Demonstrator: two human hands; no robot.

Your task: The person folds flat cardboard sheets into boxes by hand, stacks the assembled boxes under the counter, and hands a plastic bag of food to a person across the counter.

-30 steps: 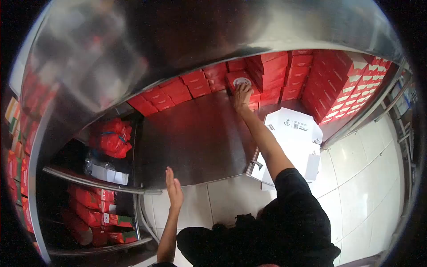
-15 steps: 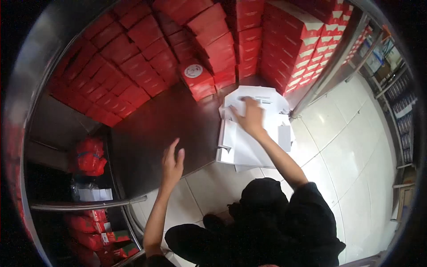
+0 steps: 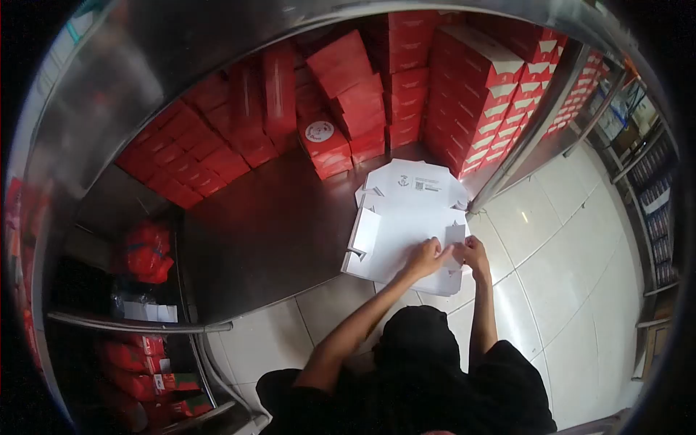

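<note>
A stack of flat white cardboard box blanks [image 3: 399,250] with cut, folded flaps lies at the right end of the dark table. The top one carries a printed logo and a square code. My left hand [image 3: 426,259] is closed over its lower right part, fingertips against a raised side flap [image 3: 454,234]. From the outer side, my right hand [image 3: 475,255] pinches that same flap at the edge. Another flap [image 3: 365,230] stands up on the left side. The undersides of my fingers are hidden.
Red boxes [image 3: 471,87] are stacked high along the back of the dark table [image 3: 254,239]. A metal post [image 3: 529,130] rises just right of the blanks. Red packages [image 3: 145,254] sit on shelves at left, by a metal rail [image 3: 138,328]. Tiled floor [image 3: 558,239] lies to the right.
My left hand has crossed from over the dark table to the blank's right side. My right hand has come down from the printed area to the side flap. The blanks have shifted slightly towards me.
</note>
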